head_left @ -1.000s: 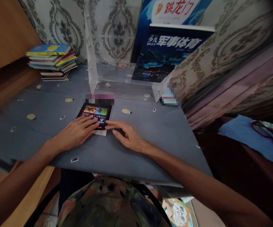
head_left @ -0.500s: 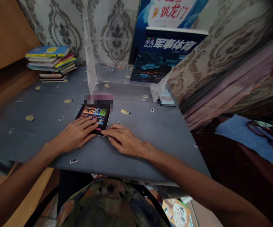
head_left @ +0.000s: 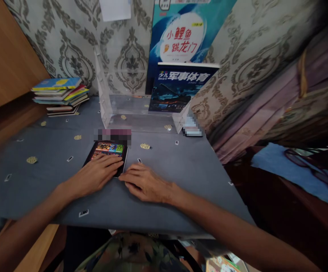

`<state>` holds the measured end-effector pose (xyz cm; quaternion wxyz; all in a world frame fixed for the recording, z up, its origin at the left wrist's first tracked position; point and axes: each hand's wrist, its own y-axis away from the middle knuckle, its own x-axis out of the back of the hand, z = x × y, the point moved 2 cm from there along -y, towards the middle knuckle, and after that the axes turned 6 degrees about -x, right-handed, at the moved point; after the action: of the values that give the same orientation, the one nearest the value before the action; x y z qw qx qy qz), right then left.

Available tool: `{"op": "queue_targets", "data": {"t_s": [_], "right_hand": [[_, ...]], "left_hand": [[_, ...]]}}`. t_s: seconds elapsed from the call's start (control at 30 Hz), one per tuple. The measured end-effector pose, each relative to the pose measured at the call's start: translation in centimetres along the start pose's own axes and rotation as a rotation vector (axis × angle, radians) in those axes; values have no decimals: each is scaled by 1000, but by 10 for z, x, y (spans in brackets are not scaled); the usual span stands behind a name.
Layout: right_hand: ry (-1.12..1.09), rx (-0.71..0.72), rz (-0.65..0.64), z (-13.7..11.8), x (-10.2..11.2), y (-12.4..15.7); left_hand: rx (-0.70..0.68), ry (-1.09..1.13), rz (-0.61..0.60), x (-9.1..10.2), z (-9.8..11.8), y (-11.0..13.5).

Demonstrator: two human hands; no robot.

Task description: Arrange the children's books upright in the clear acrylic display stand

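Observation:
A black-covered book (head_left: 119, 171) with a grid of colourful pictures lies on the table, its top end blurred out by blocks. Across its lower part rests my left hand (head_left: 100, 172), flat, fingers stretched out and covering some of the pictures. My right hand (head_left: 145, 183) is at the book's lower right corner, with its fingers drawn together and the fingertips on the corner. The thumb is tucked below the fingers, close to their tips.
A clear acrylic stand (head_left: 143, 121) holds a dark blue book (head_left: 175, 90), with a taller teal book (head_left: 186, 22) behind. Stacked books (head_left: 58, 94) sit at the back left. A blurred-out item (head_left: 192, 126) lies by the stand. Glasses (head_left: 308, 162) rest on blue cloth (head_left: 274, 162) at the right.
My view has tilted up, so everything sits lower in the picture. My left hand now covers more of the book's lower pictures; my right hand stays at the corner.

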<state>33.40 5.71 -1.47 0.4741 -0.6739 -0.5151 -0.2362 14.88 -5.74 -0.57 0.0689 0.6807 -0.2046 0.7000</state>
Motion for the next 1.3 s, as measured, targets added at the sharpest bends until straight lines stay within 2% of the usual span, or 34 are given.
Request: {"op": "queue_targets", "data": {"t_s": [0.3, 0.4, 0.5, 0.63, 0.83, 0.93, 1.03, 1.2, 1.3], "right_hand": [[-17, 1, -23, -3, 4, -1], [1, 3, -33, -3, 4, -1], [13, -1, -34, -2, 3, -1], [4, -23, -25, 0, 2, 0], [-40, -28, -13, 1, 1, 0], [-60, -13, 0, 1, 0, 0], [-89, -16, 11, 3, -1, 0], [-100, -47, 22, 1, 1, -2], [-76, -40, 32, -4, 3, -3]], "left_hand": [[36, -89, -21, -21, -53, -80], [65, -103, -35, -25, -65, -95], [80, -86, -23, -25, -67, -97], [52, -46, -41, -23, -54, -78], [64, -10, -3, -16, -9, -21], [81, 21, 21, -12, 3, 5], [130, 33, 34, -12, -6, 25], [511, -71, 116, -22, -46, 45], [593, -98, 111, -29, -53, 47]]}}
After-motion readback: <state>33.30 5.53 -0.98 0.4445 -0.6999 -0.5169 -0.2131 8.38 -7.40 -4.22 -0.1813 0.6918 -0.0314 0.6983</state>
